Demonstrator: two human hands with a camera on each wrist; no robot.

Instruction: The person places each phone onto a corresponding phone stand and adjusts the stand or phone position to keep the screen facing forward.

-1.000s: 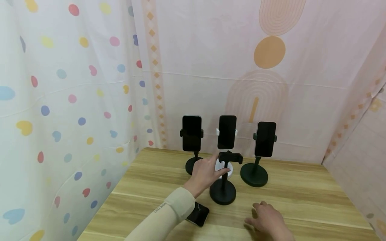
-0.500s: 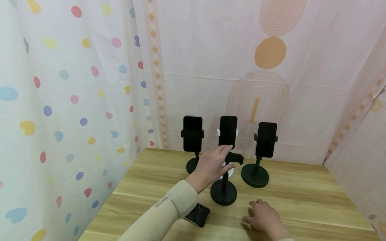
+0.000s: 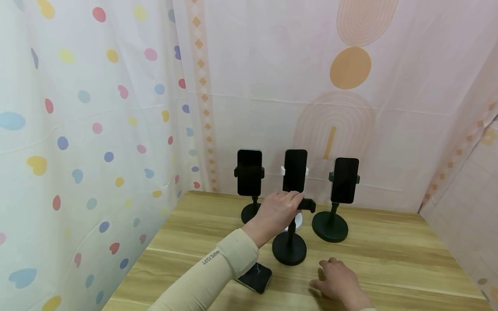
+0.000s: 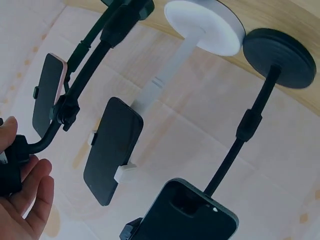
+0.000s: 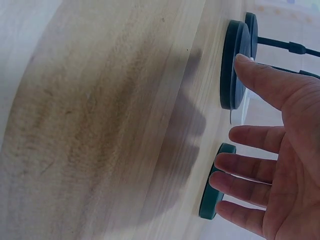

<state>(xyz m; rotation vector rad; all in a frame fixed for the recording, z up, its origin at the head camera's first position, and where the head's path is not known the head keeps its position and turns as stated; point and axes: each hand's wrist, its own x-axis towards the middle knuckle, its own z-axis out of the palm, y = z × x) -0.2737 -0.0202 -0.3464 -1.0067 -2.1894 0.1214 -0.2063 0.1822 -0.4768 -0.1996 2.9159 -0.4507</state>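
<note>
My left hand [image 3: 274, 212] grips the clamp head [image 3: 307, 204] of the front black phone stand [image 3: 289, 249], whose round base stands on the table. In the left wrist view, thumb and curled fingers [image 4: 40, 200] are around that clamp, with no phone in it. My right hand [image 3: 339, 280] is low over the table, right of the stand, fingers loosely extended and holding nothing; the right wrist view shows its palm [image 5: 295, 165]. A dark phone [image 3: 257, 277] lies on the table near my left sleeve, which partly covers it.
Behind are three stands with upright phones: a black stand's phone [image 3: 249, 172] at left, a white stand's phone [image 3: 295, 170] in the middle, a dark green stand's phone [image 3: 345, 180] at right. A patterned curtain [image 3: 253, 121] hangs behind the wooden table [image 3: 389, 255].
My left hand has moved up and right from beside the front stand, and its fingers have closed around the clamp head. My right hand has shifted slightly left.
</note>
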